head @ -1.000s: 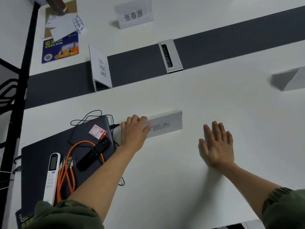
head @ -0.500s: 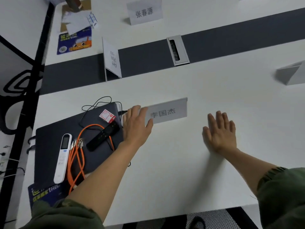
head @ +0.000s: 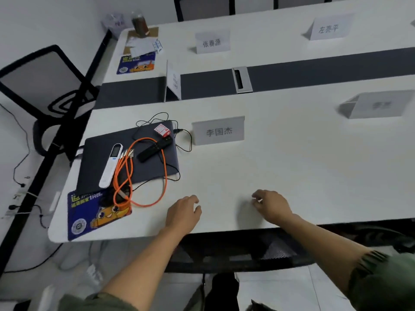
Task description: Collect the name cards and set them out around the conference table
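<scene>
On the conference table, a laptop lies toward the left edge — two remotes and a looped cable on it. Just right of the laptop stands a name card. Both hands sit at the near edge, well apart from that card. Further name cards stand along the far edge.

Single head cam, wide-angle, looks fwd & down from the near edge across the tabletop, close above both hands.

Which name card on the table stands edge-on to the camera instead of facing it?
The card on the dark centre strip, beside the grey cable hatch; its face is turned sideways.
</scene>
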### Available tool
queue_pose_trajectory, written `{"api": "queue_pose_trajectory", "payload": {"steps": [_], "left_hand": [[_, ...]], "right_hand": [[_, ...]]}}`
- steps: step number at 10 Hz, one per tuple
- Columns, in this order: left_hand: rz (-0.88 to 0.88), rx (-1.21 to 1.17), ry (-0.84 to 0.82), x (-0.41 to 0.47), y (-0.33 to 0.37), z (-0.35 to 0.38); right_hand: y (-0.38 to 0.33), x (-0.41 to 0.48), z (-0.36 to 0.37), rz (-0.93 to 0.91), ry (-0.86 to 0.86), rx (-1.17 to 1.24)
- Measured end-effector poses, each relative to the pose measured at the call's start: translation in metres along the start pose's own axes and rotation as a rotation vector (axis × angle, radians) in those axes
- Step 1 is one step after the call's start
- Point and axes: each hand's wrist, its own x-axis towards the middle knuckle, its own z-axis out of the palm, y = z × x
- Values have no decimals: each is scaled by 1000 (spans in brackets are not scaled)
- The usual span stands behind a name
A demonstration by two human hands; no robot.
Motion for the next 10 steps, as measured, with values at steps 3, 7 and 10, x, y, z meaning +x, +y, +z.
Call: {"api": "queue_pose_trajectory", "payload": {"steps": [3,7,10], "left_hand": [[-67,85,-43,-135,-17,49],[-12,173,-61,-169,-27,57],[31,219,-15,-169,-40,60]], "right_hand": [[18,-124,32,-71,-134,-50],[20,-173,46,-170,-43,-201],[-30,-184,-12,-138,-60,201]]}}
